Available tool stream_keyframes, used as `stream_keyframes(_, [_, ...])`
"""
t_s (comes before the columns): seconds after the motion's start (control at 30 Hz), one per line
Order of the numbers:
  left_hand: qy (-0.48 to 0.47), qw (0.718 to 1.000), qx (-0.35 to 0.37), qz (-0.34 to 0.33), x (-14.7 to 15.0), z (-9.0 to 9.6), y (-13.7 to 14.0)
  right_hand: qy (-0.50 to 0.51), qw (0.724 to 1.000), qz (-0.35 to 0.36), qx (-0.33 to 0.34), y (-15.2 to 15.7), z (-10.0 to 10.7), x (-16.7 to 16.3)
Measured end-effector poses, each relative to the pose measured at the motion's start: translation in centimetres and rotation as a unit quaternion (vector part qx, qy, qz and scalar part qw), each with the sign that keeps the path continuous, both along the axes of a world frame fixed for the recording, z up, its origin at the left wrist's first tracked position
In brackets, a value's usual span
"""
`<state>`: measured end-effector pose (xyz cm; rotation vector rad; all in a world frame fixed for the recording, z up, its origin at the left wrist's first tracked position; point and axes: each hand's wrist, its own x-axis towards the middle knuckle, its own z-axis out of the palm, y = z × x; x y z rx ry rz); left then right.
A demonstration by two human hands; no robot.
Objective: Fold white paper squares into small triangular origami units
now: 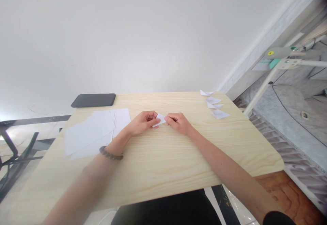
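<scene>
A small folded piece of white paper [160,118] is held between both hands above the middle of the table. My left hand [144,122] pinches its left side, with the thumb lying over the front. At the right corner, the thumb and fingers of my right hand [178,123] close on the same paper. Its inner folds are too small to make out. To the left, loose white sheets [89,133] overlap one another. Several folded paper boats [220,114] stand in a column at the right back of the table.
A black phone-like slab [94,100] lies at the back left of the wooden table [163,170], which meets a white wall [153,37]. A white metal frame [263,85] and a grey covered seat [293,116] are to the right. Dark metal legs [22,157] show at left.
</scene>
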<state>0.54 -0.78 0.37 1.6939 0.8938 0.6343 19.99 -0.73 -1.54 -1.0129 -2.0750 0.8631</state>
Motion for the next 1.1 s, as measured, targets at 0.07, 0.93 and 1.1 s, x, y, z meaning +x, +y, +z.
stream_keyframes(0.07, [0.023, 1.000, 0.016, -0.013, 0.05, 0.19, -0.17, -0.005, 1.000, 0.013, -0.006, 0.00, 0.03, 0.03])
stream_keyframes(0.93, [0.065, 0.996, 0.057, 0.018, 0.41, 0.39, -0.21, -0.014, 0.999, 0.026, -0.042, -0.25, -0.05, -0.22])
stream_keyframes(1.1, [0.019, 1.000, 0.011, -0.012, 0.18, 0.19, -0.07, 0.039, 0.997, -0.028, -0.059, -0.15, -0.01, -0.06])
